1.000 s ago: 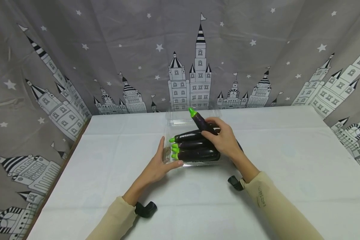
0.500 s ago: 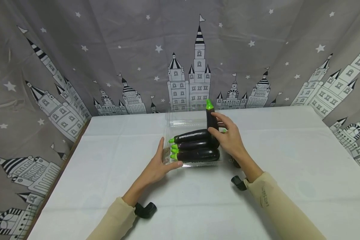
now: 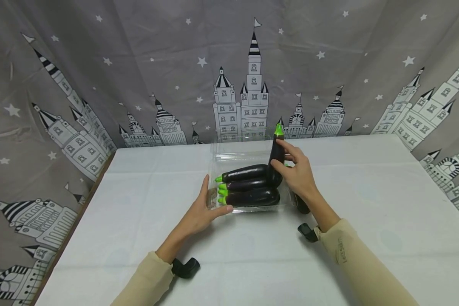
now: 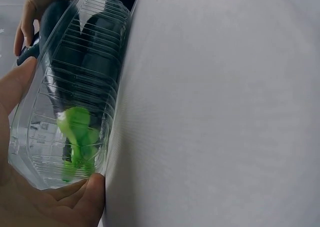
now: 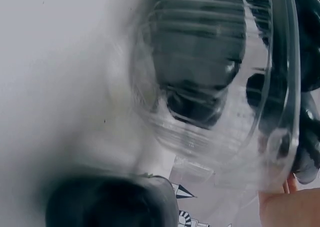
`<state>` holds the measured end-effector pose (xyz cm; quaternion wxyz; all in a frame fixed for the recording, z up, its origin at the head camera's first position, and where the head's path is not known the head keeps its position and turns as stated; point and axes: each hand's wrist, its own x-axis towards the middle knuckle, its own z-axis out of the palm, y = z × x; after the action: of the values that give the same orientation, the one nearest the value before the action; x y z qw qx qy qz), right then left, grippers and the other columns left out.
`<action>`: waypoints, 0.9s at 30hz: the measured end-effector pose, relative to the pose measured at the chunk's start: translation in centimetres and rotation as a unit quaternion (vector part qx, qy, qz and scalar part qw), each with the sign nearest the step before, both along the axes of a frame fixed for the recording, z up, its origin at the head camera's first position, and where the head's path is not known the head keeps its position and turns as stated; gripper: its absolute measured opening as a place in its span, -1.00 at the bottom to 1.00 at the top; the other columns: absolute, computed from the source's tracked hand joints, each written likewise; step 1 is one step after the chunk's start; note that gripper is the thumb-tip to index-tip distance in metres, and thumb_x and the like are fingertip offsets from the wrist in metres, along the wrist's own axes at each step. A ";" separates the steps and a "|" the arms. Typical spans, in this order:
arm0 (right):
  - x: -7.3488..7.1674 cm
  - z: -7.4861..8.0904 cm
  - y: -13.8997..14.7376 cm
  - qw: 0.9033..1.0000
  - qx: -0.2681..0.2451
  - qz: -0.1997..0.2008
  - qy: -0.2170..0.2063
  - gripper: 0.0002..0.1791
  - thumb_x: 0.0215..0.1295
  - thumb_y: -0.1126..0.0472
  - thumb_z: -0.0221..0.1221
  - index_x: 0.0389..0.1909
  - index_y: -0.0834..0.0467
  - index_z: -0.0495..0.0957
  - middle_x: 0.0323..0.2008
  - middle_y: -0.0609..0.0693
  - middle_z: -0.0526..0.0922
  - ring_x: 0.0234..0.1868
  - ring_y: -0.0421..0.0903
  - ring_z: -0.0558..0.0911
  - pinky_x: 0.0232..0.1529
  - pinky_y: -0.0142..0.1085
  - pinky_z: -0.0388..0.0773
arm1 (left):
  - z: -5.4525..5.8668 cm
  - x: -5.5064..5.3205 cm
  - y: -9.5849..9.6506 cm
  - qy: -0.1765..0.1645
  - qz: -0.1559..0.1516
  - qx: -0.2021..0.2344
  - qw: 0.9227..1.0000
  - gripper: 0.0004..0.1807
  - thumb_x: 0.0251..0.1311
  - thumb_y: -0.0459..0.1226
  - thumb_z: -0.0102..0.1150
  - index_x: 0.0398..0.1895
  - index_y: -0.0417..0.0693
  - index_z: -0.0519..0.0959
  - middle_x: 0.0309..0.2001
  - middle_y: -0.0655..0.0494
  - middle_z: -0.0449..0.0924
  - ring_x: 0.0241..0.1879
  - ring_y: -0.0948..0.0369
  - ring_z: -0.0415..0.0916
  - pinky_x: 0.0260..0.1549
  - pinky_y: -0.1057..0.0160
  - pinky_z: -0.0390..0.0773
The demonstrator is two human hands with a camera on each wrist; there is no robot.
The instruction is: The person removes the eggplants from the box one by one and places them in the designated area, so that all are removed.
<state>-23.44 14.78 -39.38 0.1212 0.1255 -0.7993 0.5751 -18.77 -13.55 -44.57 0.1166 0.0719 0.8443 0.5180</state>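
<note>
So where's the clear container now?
In the head view, the clear container is on the white table near the middle, the left hand at its left end.

Eggplants (image 3: 253, 197) are blackish with green stems (image 3: 279, 130), the curtain (image 3: 157, 38) grey with white stars (image 3: 202, 62).

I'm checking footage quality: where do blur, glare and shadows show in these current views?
Head view: fairly sharp, with bright glints on the dark eggplants and soft shadows beside the sleeves; left wrist view: pale glints on the clear container, a soft shadow beside it on the white table; right wrist view: blurriest, the dark shape at bottom left smeared at its edges.
</note>
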 end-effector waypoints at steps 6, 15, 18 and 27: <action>-0.4 -0.1 0.8 0.999 -0.021 0.010 -0.024 -0.27 0.28 0.37 0.24 0.47 0.12 0.26 0.24 0.25 0.32 0.15 0.17 0.48 0.04 0.03 0.52 | 0.0 0.0 0.0 0.002 0.000 0.008 1.000 0.32 0.08 0.10 0.41 0.58 0.15 -0.45 0.49 -0.19 0.07 0.45 -0.11 0.04 0.34 -0.22 0.01; -0.1 0.2 2.1 0.999 0.001 0.027 -0.027 -0.27 0.28 0.34 0.24 0.47 0.10 0.25 0.37 0.13 0.26 0.16 0.13 0.46 0.03 -0.01 0.51 | -0.3 -0.2 0.0 0.002 -0.003 0.000 1.000 0.32 0.08 0.11 0.40 0.58 0.18 -0.46 0.49 -0.19 0.07 0.47 -0.12 -0.03 0.35 -0.25 -0.03; 0.1 0.0 2.6 0.999 0.006 0.032 -0.026 -0.27 0.28 0.35 0.24 0.47 0.12 0.25 0.39 0.12 0.26 0.15 0.13 0.46 0.01 -0.14 0.54 | -0.2 -0.2 0.0 0.003 -0.004 -0.006 1.000 0.32 0.08 0.13 0.39 0.58 0.18 -0.46 0.49 -0.19 0.06 0.48 -0.12 -0.09 0.35 -0.27 -0.07; 0.9 0.2 3.9 0.999 0.003 0.043 -0.024 -0.28 0.28 0.37 0.24 0.46 0.14 0.26 0.31 0.17 0.33 0.09 0.12 0.48 -0.05 -0.34 0.56 | -0.3 -0.3 0.0 0.001 -0.001 -0.002 1.000 0.32 0.08 0.10 0.41 0.58 0.16 -0.45 0.50 -0.20 0.04 0.45 -0.12 0.03 0.33 -0.23 0.04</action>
<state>-22.57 18.72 -39.13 0.0764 0.1465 -0.7975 0.5802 -19.02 -13.55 -44.87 0.1163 0.0736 0.8453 0.5163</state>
